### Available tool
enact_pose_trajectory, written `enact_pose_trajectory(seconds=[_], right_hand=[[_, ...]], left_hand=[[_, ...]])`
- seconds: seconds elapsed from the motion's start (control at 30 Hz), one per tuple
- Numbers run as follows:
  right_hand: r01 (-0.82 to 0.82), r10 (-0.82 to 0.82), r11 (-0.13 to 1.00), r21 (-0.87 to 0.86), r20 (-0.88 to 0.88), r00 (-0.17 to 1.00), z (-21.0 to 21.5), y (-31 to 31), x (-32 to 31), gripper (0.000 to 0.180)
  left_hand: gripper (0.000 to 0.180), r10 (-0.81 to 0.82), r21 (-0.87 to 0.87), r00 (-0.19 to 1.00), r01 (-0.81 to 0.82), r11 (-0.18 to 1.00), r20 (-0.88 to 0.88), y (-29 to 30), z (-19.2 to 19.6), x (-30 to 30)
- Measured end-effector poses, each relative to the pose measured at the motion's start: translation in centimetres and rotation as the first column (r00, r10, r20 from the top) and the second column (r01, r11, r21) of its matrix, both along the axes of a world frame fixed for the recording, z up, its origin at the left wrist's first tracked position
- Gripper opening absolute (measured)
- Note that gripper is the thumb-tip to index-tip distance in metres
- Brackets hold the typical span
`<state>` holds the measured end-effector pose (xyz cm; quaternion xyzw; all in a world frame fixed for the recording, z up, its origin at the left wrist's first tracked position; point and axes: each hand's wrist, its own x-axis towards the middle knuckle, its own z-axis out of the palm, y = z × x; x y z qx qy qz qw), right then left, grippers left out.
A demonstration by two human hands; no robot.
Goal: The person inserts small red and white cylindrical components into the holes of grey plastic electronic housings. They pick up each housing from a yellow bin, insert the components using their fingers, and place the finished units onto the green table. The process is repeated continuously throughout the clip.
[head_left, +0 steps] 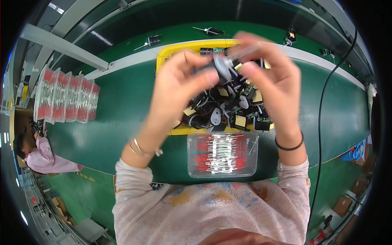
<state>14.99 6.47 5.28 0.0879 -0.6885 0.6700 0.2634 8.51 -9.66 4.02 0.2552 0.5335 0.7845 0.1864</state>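
Note:
Above a yellow bin, my left hand (179,77) is closed on a black part with a grey oval end plate (222,67), pinched between thumb and fingers. My right hand (273,73) meets it from the other side, its fingers curled round a whitish rod (247,52) that lies against the end plate. Both hands and the parts are smeared by motion, so the exact joint between rod and plate cannot be made out. Under my hands, the yellow bin (163,52) holds many similar black parts (216,117) with grey end plates, cream pads and thin wires.
Close to my body stands a clear tray (191,165) of red-and-white leads. More such trays (67,98) are stacked at left. Beyond the bin, finished-looking units (213,31) lie on a green belt. A black cable (322,110) hangs at right. A person in pink (47,157) sits far left.

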Motion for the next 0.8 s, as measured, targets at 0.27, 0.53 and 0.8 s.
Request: enact_pose_trajectory(seconds=[0.27,0.53,0.8], right_hand=[[0.389,-0.389,0.921,-0.019,-0.097,0.916,0.4,5.3,3.5,0.033],[0.142,-0.150,0.988,0.063,0.152,0.977,-1.3,6.4,6.5,0.016],[0.048,-0.071,0.986,0.160,0.138,0.988,-0.6,3.6,7.7,0.025]], left_hand=[[0.022,0.008,-0.717,0.983,-0.138,0.683,-0.181,3.0,-8.1,-19.9],[0.021,-0.501,-0.706,0.529,-0.309,0.638,-0.685,4.4,-3.4,-13.3],[0.027,-0.779,-0.807,0.264,-0.358,0.469,-0.569,6.6,-5.1,-6.4]])
